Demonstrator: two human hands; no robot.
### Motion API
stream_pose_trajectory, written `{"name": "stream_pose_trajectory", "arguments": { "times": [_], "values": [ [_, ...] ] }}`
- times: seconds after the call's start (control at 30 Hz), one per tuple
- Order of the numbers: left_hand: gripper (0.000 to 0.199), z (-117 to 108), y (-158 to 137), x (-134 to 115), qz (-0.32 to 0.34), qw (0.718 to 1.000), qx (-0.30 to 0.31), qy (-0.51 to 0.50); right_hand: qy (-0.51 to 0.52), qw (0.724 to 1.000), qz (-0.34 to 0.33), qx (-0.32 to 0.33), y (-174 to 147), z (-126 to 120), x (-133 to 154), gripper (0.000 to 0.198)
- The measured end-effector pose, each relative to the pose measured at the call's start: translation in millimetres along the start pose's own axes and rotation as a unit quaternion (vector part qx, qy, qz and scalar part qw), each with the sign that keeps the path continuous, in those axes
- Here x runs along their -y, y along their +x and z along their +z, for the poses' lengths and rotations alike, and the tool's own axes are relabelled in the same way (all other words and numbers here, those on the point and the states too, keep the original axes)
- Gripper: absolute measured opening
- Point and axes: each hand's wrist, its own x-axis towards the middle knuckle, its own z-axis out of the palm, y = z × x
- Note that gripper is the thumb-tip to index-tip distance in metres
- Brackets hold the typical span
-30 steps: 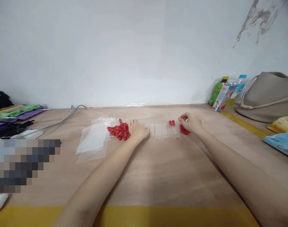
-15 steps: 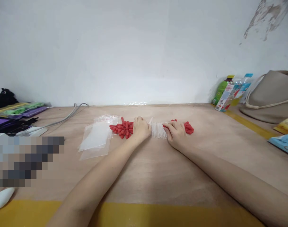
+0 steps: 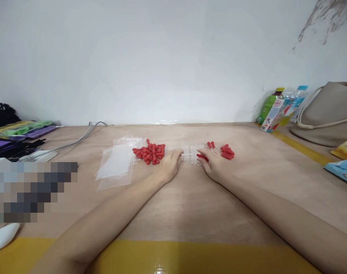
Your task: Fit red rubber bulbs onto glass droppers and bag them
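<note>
I see both hands flat-ish on the desk (image 3: 173, 205), mid-far, w/ a row of clear pipette tubes (image 3: 190, 154) between them. Left hand (image 3: 169, 165): fingers loosely together, tips touching the row's left end, nothing pinched. Right hand (image 3: 214, 165): fingers curled round one red-capped pipette (image 3: 202, 156) at the row's right part, grip looks like a pinch. Pile of red rubber bulbs (image 3: 149, 153) just left of the left hand; smaller red pile (image 3: 227, 151) just beyond the right. Clear zip bags (image 3: 116, 165) further left. Bottles (image 3: 278, 108) and beige bag (image 3: 330, 114) far right by the wall.
</note>
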Motion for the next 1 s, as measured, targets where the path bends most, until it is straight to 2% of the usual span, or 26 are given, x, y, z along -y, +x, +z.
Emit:
{"name": "stream_pose_trajectory", "arguments": {
  "times": [0.23,0.6,1.0],
  "values": [
    [0.043,-3.1,-0.6,2.5,0.025,1.000,0.010,-0.010,0.073,0.996,-0.017,0.048,3.3,0.5,4.4,0.021],
    [0.045,-3.4,-2.2,4.6,0.046,0.998,0.016,-0.028,0.088,0.994,-0.009,0.057,7.0,-3.9,10.4,0.021],
    [0.050,-3.9,-2.4,7.5,0.059,0.996,0.015,-0.066,0.103,0.992,-0.030,0.072,7.7,-1.9,6.4,0.020]
  ]
}}
